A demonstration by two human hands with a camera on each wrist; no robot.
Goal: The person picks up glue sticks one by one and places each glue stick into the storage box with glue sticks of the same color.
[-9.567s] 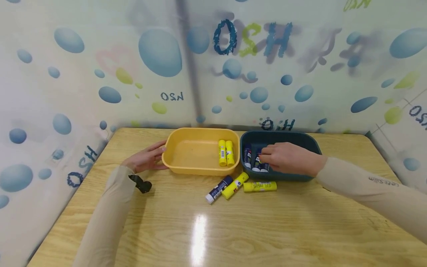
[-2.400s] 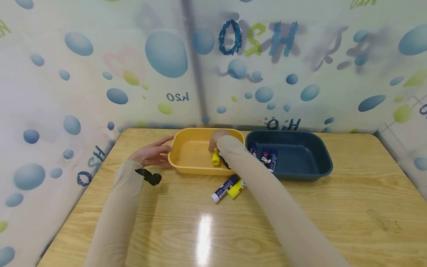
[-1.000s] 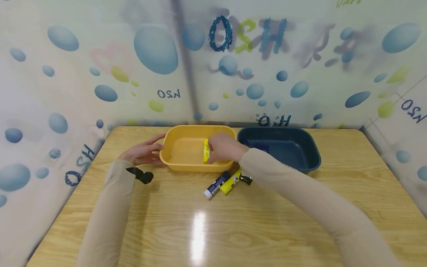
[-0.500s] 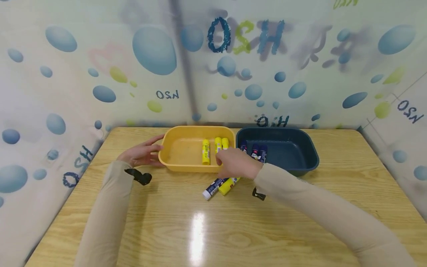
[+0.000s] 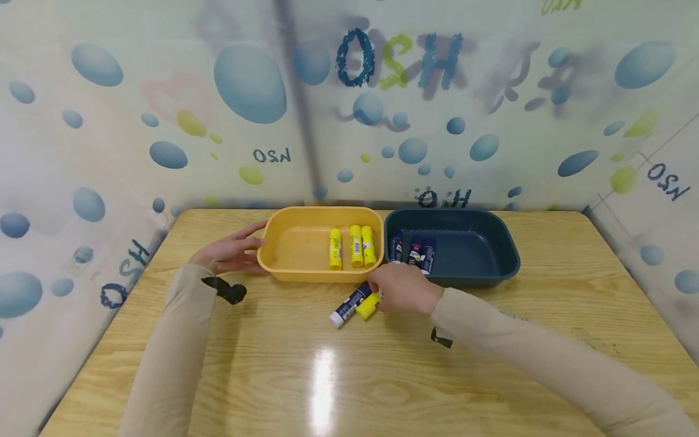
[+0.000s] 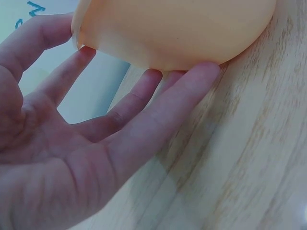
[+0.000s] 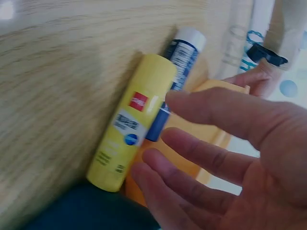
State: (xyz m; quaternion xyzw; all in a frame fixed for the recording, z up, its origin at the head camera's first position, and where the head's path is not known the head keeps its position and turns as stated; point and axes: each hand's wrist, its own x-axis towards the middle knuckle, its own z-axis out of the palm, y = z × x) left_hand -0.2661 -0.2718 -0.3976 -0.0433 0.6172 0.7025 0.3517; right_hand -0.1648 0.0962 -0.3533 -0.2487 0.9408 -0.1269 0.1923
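Note:
My left hand (image 5: 229, 250) touches the left end of the orange tray (image 5: 306, 276); in the left wrist view its fingertips rest on the rim and outer wall. Three yellow glue sticks (image 5: 335, 249) lie inside that tray. In front of it, a yellow glue stick (image 7: 132, 122) and a navy glue stick with a white end (image 5: 349, 305) lie side by side on the table. My right hand (image 5: 405, 288) hovers at the yellow one, fingers loosely bent and apart, nothing gripped. It hides part of that stick in the head view.
A dark blue tray (image 5: 475, 280) stands right beside the orange tray, with three navy glue sticks (image 5: 415, 250) at its left end. Both trays sit near the back edge of the wooden table (image 5: 262, 364). A patterned wall covering (image 5: 349, 152) rises behind.
My right hand has put a third yellow glue stick in the orange tray, let go, and moved down to the yellow stick on the table. My left hand has stayed at the tray.

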